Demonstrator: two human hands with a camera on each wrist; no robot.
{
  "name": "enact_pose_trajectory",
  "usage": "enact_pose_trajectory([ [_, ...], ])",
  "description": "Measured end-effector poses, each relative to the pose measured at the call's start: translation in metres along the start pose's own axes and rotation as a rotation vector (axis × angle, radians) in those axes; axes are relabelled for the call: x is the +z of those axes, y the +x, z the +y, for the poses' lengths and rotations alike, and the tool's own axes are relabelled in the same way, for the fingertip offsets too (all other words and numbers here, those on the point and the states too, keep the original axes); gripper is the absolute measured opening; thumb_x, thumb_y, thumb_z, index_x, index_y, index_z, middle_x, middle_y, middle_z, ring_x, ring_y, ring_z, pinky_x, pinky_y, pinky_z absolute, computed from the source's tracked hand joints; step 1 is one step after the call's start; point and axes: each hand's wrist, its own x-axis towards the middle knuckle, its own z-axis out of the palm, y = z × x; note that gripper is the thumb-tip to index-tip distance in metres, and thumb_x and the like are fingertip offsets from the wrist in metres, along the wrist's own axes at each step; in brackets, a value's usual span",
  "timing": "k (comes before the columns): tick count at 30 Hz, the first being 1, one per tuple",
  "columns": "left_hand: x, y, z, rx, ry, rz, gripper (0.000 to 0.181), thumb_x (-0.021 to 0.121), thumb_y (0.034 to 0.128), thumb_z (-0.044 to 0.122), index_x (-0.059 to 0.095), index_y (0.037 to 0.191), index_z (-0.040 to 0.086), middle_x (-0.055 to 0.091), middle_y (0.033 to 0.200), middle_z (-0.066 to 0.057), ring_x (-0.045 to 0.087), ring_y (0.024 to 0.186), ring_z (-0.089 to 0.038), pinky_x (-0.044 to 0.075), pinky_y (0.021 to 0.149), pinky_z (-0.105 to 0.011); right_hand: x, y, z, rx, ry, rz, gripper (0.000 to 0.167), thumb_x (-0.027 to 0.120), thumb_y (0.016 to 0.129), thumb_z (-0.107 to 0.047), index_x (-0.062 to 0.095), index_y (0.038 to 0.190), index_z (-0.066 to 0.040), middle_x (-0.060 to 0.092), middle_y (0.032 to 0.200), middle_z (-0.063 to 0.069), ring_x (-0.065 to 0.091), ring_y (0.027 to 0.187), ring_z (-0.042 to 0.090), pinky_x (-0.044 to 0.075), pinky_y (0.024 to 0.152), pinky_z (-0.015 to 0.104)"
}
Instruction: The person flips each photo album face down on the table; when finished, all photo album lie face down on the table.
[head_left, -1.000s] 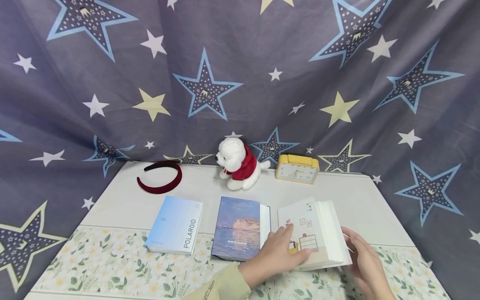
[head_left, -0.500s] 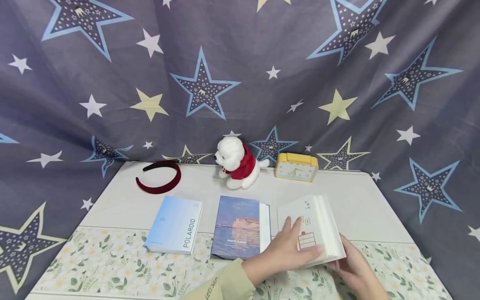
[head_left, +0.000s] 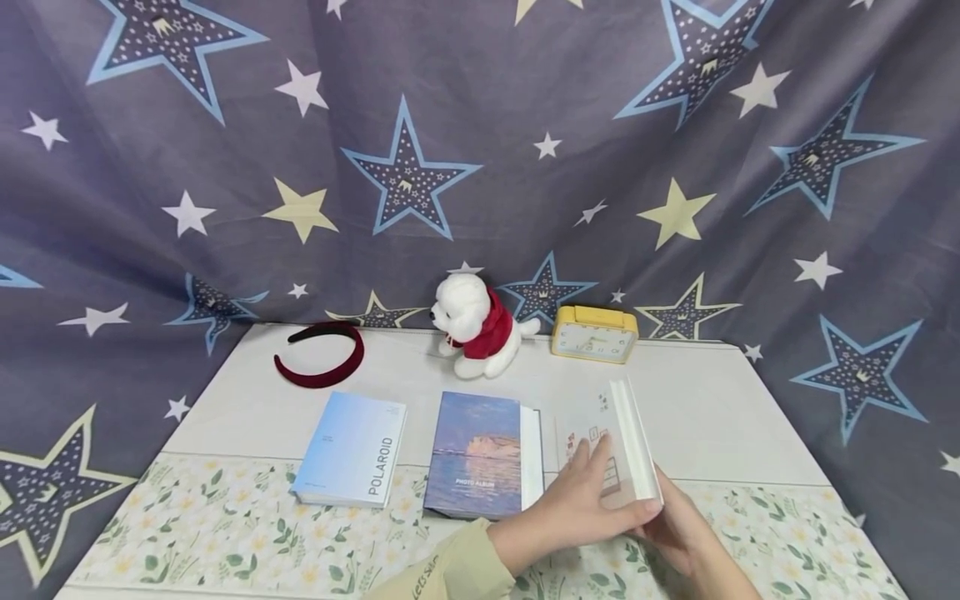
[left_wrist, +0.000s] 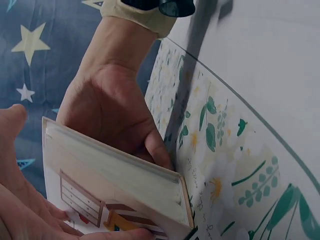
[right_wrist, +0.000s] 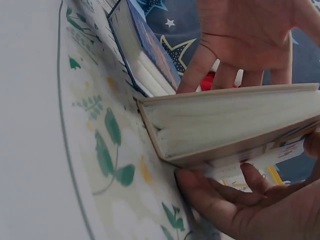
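White album (head_left: pixel 618 442): pressed between left grip (head_left: pixel 581 500), fingers outspread, and right grip (head_left: pixel 678 525), fingers relaxed. Photo album (head_left: pixel 480 458): edge beside left grip. Desk (head_left: pixel 757 417): edge right of grips.

In the head view, the white album (head_left: pixel 621 442) hides part of the right hand (head_left: pixel 677 527).

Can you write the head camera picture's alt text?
A tilted thick white book with cover drawings is held between a person's left hand and right hand. Left of it lie a blue seascape photo album and pale-blue POLAROID book; behind are a dark-red curved headband, white plush dog in red, and yellow rectangular clock.
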Motion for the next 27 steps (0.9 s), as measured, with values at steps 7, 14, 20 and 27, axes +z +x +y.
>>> enact_pose_trajectory([
  [7, 0.003, -0.001, 0.002, 0.04, -0.103, 0.026, 0.099, 0.056, 0.0862, 0.066, 0.011, 0.158, 0.015, 0.015, 0.16, -0.021, 0.021, 0.143, -0.041, 0.033, 0.106, -0.058, 0.004, -0.001, -0.006, -0.013, -0.123, 0.006, 0.089, 0.033, 0.089, -0.076, 0.035, 0.151, -0.012, 0.041, 0.145, 0.025, 0.052, 0.122, 0.042, 0.048, 0.089, 0.061],
  [14, 0.004, -0.001, 0.004, 0.073, -0.178, 0.043, 0.101, 0.057, 0.0879, 0.062, 0.006, 0.158, 0.011, 0.012, 0.16, -0.022, 0.02, 0.142, -0.044, 0.035, 0.103, -0.061, 0.01, -0.002, -0.016, -0.058, -0.139, -0.064, 0.087, 0.031, 0.093, -0.072, 0.021, 0.156, -0.012, 0.026, 0.153, 0.028, 0.028, 0.134, 0.057, 0.036, 0.089, 0.075],
  [20, 0.003, 0.001, 0.002, 0.102, -0.302, 0.005, 0.1, 0.058, 0.0888, 0.059, 0.0, 0.158, 0.016, 0.011, 0.16, -0.02, 0.023, 0.141, -0.043, 0.038, 0.099, -0.06, 0.008, -0.005, -0.014, -0.066, -0.174, -0.007, 0.086, 0.034, 0.095, -0.067, 0.024, 0.15, -0.003, 0.032, 0.147, 0.026, 0.039, 0.13, 0.051, 0.036, 0.097, 0.068],
  [27, 0.001, -0.001, 0.005, 0.05, -0.407, 0.043, 0.096, 0.06, 0.085, 0.055, 0.006, 0.158, 0.025, 0.023, 0.159, -0.011, 0.034, 0.138, -0.033, 0.04, 0.101, -0.052, 0.006, -0.01, -0.009, -0.105, -0.195, 0.055, 0.065, 0.045, 0.101, -0.049, 0.033, 0.142, 0.001, 0.049, 0.133, 0.024, 0.062, 0.1, 0.022, 0.054, 0.082, 0.039],
])
